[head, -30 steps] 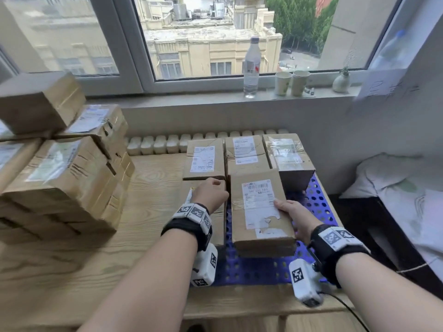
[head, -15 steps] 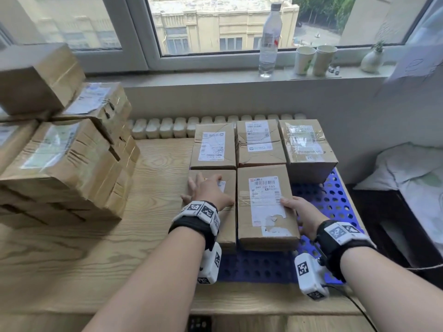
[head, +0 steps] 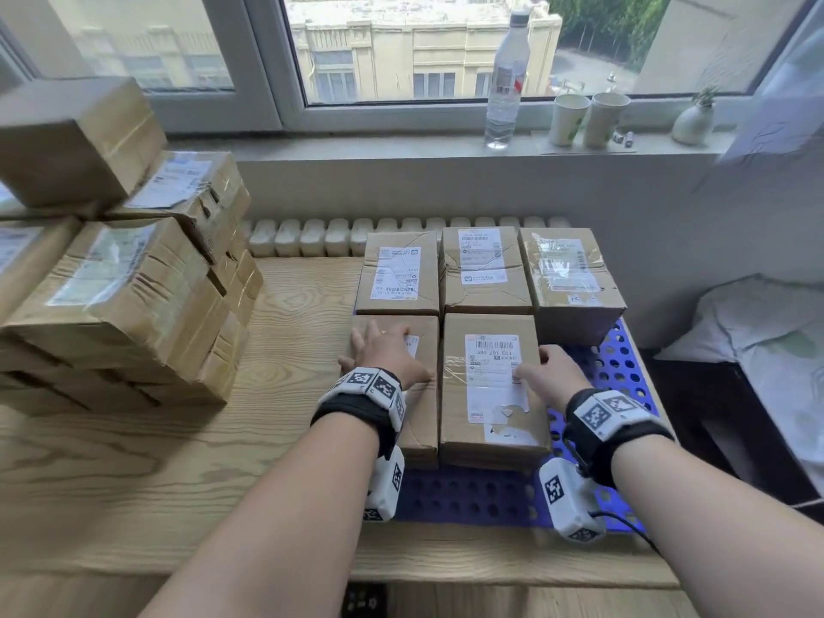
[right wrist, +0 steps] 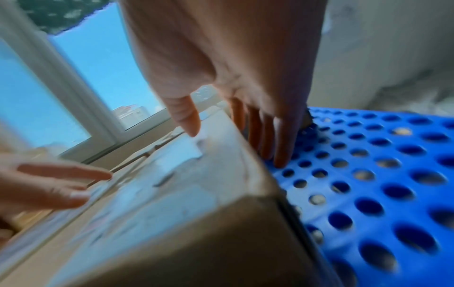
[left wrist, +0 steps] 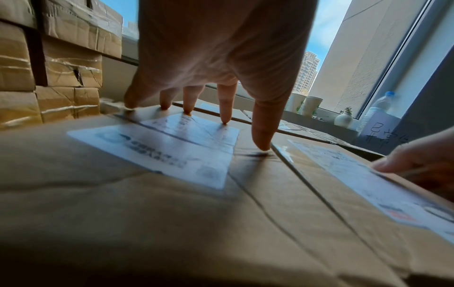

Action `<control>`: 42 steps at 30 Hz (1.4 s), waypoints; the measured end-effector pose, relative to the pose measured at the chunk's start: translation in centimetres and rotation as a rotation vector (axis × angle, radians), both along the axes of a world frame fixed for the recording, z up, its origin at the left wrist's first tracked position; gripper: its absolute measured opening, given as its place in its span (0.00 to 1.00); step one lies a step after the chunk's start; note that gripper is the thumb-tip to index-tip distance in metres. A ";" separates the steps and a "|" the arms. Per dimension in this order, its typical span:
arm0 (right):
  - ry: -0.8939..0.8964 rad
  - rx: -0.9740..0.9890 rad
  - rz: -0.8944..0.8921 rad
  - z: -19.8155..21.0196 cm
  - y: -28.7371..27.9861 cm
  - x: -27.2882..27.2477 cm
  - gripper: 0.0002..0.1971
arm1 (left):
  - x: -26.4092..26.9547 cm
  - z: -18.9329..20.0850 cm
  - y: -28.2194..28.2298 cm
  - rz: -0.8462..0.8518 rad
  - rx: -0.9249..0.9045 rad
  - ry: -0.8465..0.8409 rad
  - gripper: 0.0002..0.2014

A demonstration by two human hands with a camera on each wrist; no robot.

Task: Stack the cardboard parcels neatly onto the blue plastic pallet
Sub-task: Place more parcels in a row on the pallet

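Five cardboard parcels lie on the blue pallet [head: 468, 497]: three in a back row [head: 484, 269] and two in front. My left hand [head: 379, 345] rests flat on the front left parcel [head: 423, 434], its spread fingertips [left wrist: 224, 116] touching the parcel's label [left wrist: 147, 151]. My right hand [head: 553, 372] is at the right edge of the front middle parcel [head: 490, 381]. In the right wrist view its thumb [right wrist: 189, 120] lies on the parcel's top [right wrist: 172, 194]. Its straight fingers [right wrist: 282, 145] run down the side to the pallet [right wrist: 368, 174].
A tall pile of parcels [head: 125, 296] stands on the wooden table [head: 178, 461] at the left. On the windowsill are a water bottle [head: 506, 78], two paper cups [head: 568, 120] and a small vase [head: 693, 122]. Bedding [head: 758, 332] lies to the right.
The front middle parcel has come down flat, closer to the back row and beside the front left parcel. My left hand has spread flat on the front left parcel.
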State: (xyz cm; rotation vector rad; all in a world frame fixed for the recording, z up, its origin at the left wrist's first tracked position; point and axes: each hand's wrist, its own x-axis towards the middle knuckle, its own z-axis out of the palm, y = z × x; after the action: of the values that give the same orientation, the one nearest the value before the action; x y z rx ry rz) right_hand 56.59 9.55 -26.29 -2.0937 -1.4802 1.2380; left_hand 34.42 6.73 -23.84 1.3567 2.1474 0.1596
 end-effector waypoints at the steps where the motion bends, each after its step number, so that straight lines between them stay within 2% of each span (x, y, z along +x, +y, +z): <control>1: -0.077 0.052 0.021 0.9 -0.1 -0.4 0.23 | -0.2 0.2 -0.1 -0.011 0.006 0.016 0.40; 4: -0.246 0.224 0.083 3.6 0.1 -1.8 0.27 | -0.8 1.3 -0.3 -0.023 0.058 0.040 0.32; 7: -0.271 0.306 0.151 5.7 -0.1 -4.1 0.27 | -1.5 3.0 -1.0 -0.011 0.121 0.033 0.27; 10: -0.294 0.330 0.282 7.5 -0.4 -7.2 0.25 | -2.6 4.9 -1.8 -0.006 0.163 0.045 0.25; 15: -0.347 0.327 0.555 10.3 -1.3 -12.9 0.22 | -6.4 9.0 -3.7 0.010 0.183 0.092 0.27; 20: -0.358 0.382 0.668 13.3 -1.6 -17.6 0.24 | -11.2 13.1 -4.7 0.061 0.278 0.161 0.20; 23: -0.372 0.429 0.702 14.6 -1.2 -22.0 0.24 | -15.5 15.1 -5.2 0.117 0.365 0.145 0.17; 28: -0.368 0.485 0.685 16.5 0.2 -31.0 0.22 | -24.7 18.1 -4.7 0.165 0.465 0.140 0.13; 32: -0.327 0.507 0.679 18.8 2.1 -38.8 0.19 | -33.2 20.9 -2.8 0.215 0.570 0.168 0.16; 35: -0.310 0.532 0.649 20.6 4.1 -43.9 0.20 | -39.2 22.7 -1.0 0.270 0.634 0.133 0.18; 42: -0.227 0.529 0.479 22.9 7.0 -51.6 0.26 | -48.4 23.2 3.9 0.327 0.614 -0.026 0.23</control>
State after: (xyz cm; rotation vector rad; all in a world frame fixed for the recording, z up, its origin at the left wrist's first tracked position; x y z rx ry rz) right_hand 5.00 16.50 -3.38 -1.6119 -2.2088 0.6293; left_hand -13.97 10.62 -0.62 1.2758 2.3856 1.0282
